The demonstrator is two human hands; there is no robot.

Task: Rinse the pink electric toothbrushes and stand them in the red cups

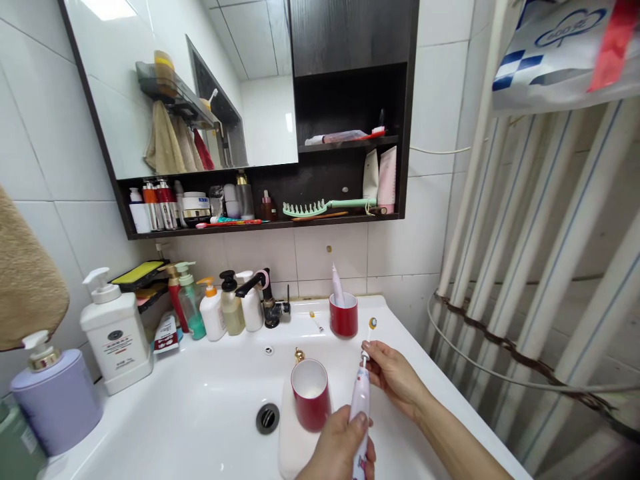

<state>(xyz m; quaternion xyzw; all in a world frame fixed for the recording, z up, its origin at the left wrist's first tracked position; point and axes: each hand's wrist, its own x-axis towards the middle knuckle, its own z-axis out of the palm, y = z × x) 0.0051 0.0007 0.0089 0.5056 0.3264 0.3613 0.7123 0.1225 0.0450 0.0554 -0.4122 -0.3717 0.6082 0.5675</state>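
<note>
My left hand (345,440) is wrapped round the pale pink handle of an electric toothbrush (361,393), held upright over the right side of the sink. Just above the handle's metal shaft, my right hand (393,373) pinches a small brush head (372,326) with its bristles up. Whether head and shaft touch is hard to tell. An open red cup (313,400) stands on a pale mat left of my hands. Behind, a second red cup (344,317) holds another pink toothbrush (337,285). A loose brush head (317,322) lies on the sink's back ledge.
Pump bottles (213,312) line the back left beside the black faucet (270,307). A white bottle (117,333) and a purple one (57,400) stand at left. The mirror cabinet (350,40) hangs above; white pipes (530,247) run along the right.
</note>
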